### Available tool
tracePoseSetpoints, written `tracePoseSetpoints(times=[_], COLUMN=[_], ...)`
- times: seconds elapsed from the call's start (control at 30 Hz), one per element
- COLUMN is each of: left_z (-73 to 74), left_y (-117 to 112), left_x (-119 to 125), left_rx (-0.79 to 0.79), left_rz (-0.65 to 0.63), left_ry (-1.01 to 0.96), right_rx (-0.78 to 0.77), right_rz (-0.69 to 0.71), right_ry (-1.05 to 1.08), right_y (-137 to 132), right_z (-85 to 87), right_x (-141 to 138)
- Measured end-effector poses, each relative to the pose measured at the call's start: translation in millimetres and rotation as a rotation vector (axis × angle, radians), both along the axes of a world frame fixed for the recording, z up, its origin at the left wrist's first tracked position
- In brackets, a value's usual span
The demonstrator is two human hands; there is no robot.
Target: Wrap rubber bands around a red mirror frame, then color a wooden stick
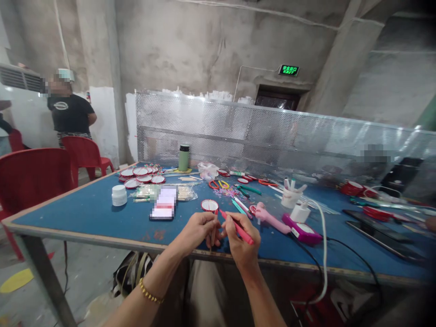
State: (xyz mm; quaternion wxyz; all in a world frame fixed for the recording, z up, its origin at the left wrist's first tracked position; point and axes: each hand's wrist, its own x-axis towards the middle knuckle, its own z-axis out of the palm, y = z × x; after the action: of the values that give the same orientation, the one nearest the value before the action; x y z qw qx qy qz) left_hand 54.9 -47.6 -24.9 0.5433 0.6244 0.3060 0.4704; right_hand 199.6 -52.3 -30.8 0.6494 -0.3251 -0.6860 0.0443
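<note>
Near the front edge of the table, my left hand (203, 229) is closed on a thin wooden stick (213, 234). Just above the fingers is a small white drum with a red rim (209, 205); whether the stick is joined to it cannot be made out. My right hand (243, 238) grips a red marker pen (242, 230), its tip pointing up and left toward the drum. The two hands are close together. Behind them lie teal and white pens (241, 207) and orange-and-yellow scissors (218, 184).
A phone (164, 202), a white jar (119, 195) and bagged sticks (185, 192) lie left. More drums (140, 171) and a green bottle (184, 158) stand behind. On the right are a pink glue gun (270, 219), purple box (301, 229) and cables. A person (70, 111) stands far left.
</note>
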Motion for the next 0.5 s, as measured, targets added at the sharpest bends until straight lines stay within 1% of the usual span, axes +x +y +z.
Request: tracePoseSetpoints(times=[0.1, 0.17, 0.5], left_z=[1.7, 2.1, -0.9], left_y=[-1.3, -1.6, 0.9], left_x=[-1.9, -3.3, -3.9], left_rx=[-0.030, -0.046, -0.070], left_rz=[0.035, 0.053, 0.086], left_ry=[-0.018, -0.032, -0.074], right_rx=[-0.028, -0.033, -0.019], right_rz=[0.018, 0.031, 0.020], right_ry=[0.104, 0.125, 0.045], right_y=[-2.5, -3.4, -0.8], right_z=[0.3, 1.8, 5.8], right_x=[-0.7, -1.5, -3.1])
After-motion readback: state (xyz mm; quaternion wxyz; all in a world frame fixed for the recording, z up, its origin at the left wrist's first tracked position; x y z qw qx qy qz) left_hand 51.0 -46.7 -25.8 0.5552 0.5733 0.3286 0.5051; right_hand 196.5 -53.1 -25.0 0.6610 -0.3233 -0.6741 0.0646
